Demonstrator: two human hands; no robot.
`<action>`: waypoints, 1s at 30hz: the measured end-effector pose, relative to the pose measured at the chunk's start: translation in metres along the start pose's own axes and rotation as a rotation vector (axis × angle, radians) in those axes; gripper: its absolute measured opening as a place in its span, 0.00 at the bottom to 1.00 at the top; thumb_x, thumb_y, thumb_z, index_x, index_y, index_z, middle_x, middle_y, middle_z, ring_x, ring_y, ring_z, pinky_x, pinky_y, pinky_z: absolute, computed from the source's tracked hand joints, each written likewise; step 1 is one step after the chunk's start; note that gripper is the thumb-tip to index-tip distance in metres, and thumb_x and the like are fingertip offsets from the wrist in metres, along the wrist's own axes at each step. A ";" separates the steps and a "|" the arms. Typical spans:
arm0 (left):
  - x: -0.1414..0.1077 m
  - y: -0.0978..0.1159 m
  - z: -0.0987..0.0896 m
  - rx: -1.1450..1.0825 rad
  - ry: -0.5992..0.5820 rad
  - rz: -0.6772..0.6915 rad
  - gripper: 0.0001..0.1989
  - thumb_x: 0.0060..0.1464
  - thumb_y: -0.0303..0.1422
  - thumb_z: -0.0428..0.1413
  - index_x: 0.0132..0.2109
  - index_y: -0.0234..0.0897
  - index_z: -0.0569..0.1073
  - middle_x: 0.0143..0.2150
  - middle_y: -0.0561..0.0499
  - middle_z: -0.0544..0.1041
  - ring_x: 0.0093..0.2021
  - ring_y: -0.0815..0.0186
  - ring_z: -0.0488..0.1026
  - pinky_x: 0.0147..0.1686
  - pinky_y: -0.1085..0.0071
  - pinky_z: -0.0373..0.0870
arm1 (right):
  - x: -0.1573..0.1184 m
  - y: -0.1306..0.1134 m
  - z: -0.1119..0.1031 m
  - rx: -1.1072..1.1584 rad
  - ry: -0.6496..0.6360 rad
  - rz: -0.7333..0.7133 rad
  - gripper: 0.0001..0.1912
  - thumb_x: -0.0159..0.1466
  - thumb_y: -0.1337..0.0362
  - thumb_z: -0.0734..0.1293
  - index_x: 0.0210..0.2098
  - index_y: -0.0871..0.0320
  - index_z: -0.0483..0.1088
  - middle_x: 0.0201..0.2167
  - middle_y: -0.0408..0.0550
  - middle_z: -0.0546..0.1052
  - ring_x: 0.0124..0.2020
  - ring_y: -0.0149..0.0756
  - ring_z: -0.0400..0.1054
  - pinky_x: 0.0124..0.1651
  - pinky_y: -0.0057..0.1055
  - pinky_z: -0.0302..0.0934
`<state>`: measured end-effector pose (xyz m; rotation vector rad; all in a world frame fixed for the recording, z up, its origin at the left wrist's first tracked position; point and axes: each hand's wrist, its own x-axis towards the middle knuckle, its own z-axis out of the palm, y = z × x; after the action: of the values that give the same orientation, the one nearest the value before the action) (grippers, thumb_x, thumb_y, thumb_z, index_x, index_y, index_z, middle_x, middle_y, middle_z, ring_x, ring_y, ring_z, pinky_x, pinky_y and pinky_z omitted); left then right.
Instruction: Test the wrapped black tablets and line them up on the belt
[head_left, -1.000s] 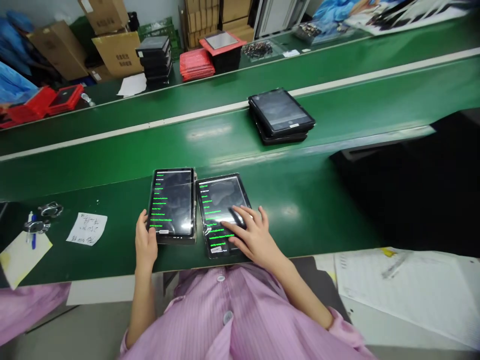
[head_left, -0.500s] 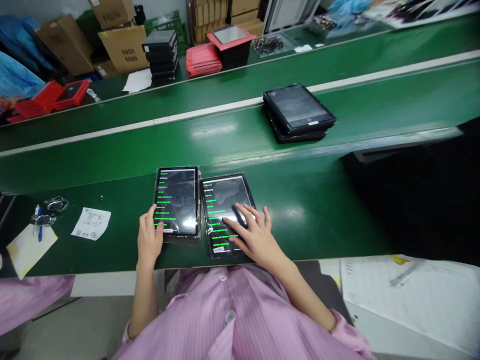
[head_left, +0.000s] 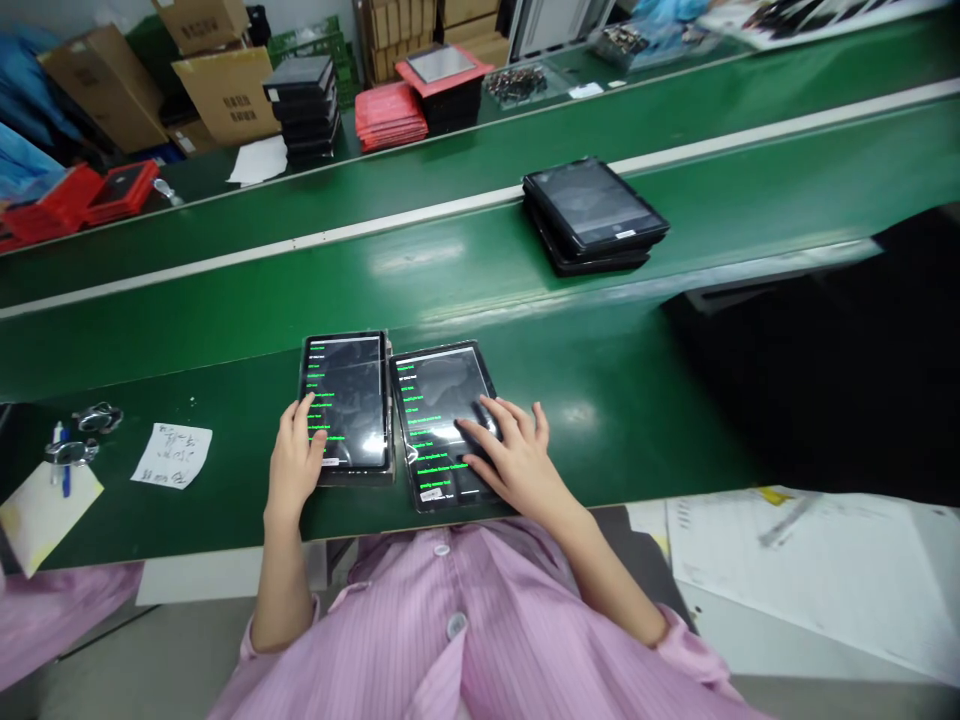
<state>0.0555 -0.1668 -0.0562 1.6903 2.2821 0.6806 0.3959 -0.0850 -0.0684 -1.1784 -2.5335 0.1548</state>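
Two tablets lie side by side on the green bench, their dark screens showing lists of mostly green text. My left hand [head_left: 295, 458] rests at the left edge of the left tablet [head_left: 356, 400], fingers extended and thumb over its lower screen. That tablet sits on something thicker that shows at its right and bottom edges. Over the right tablet [head_left: 435, 380], slightly tilted, my right hand [head_left: 519, 455] is spread, fingers over the right part of the screen. Whether its fingertips touch the glass I cannot tell.
A stack of tablets [head_left: 596, 210] stands on the green belt ahead. A handwritten note [head_left: 172, 455], pens and a yellowish paper [head_left: 49, 515] lie left. A large black shape [head_left: 825, 360] covers the right side. Red sleeves [head_left: 390, 117] and stacked black devices [head_left: 301, 110] stand across the line.
The camera view has shifted slightly. My left hand has its fingers a little higher over the left tablet's edge. My right hand has shifted slightly toward the right tablet's right edge.
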 end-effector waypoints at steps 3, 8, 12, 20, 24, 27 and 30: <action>0.005 0.002 -0.003 0.037 -0.028 -0.012 0.32 0.68 0.52 0.37 0.71 0.42 0.56 0.66 0.38 0.62 0.66 0.49 0.64 0.61 0.50 0.65 | 0.006 -0.002 0.001 -0.015 -0.007 -0.023 0.19 0.71 0.55 0.61 0.59 0.53 0.69 0.65 0.62 0.62 0.65 0.58 0.53 0.66 0.69 0.39; 0.005 0.004 -0.004 0.081 -0.042 -0.004 0.32 0.68 0.52 0.36 0.71 0.42 0.56 0.67 0.38 0.62 0.66 0.48 0.64 0.59 0.50 0.68 | 0.016 -0.007 0.007 -0.020 -0.030 -0.071 0.22 0.70 0.54 0.63 0.61 0.51 0.67 0.67 0.64 0.60 0.66 0.60 0.52 0.65 0.70 0.39; 0.011 0.000 -0.011 0.135 -0.101 -0.022 0.31 0.68 0.52 0.37 0.70 0.43 0.59 0.67 0.37 0.61 0.63 0.46 0.67 0.56 0.49 0.70 | 0.018 -0.009 0.008 -0.003 -0.049 -0.060 0.23 0.69 0.53 0.65 0.62 0.49 0.67 0.68 0.64 0.58 0.67 0.63 0.51 0.64 0.73 0.38; 0.123 -0.005 -0.030 0.185 -0.211 0.329 0.31 0.69 0.50 0.38 0.69 0.36 0.60 0.74 0.39 0.54 0.74 0.51 0.48 0.70 0.49 0.48 | 0.062 0.042 0.002 0.186 -0.036 0.084 0.30 0.70 0.47 0.59 0.66 0.54 0.61 0.68 0.64 0.59 0.67 0.62 0.52 0.65 0.69 0.43; 0.172 0.021 -0.012 0.262 -0.313 0.413 0.28 0.70 0.46 0.38 0.68 0.36 0.62 0.71 0.41 0.62 0.71 0.54 0.57 0.69 0.48 0.48 | 0.114 0.074 0.021 0.492 -0.023 0.054 0.29 0.71 0.46 0.54 0.64 0.55 0.63 0.62 0.61 0.68 0.63 0.55 0.60 0.64 0.57 0.54; 0.177 0.034 -0.005 0.302 -0.390 0.406 0.26 0.69 0.44 0.39 0.64 0.38 0.67 0.65 0.42 0.70 0.66 0.55 0.66 0.68 0.46 0.50 | 0.132 0.087 0.034 0.718 0.028 0.092 0.28 0.72 0.46 0.51 0.60 0.55 0.67 0.53 0.55 0.76 0.56 0.48 0.69 0.62 0.50 0.59; 0.167 0.036 -0.014 0.279 -0.474 0.338 0.25 0.69 0.45 0.38 0.58 0.43 0.73 0.61 0.46 0.76 0.62 0.54 0.70 0.68 0.39 0.42 | 0.130 0.092 0.041 0.781 0.062 0.125 0.27 0.73 0.46 0.51 0.57 0.54 0.70 0.49 0.53 0.79 0.52 0.46 0.72 0.60 0.48 0.62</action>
<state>0.0271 -0.0037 -0.0109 2.1154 1.8398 -0.0074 0.3703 0.0755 -0.0945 -0.9733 -2.0098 1.0085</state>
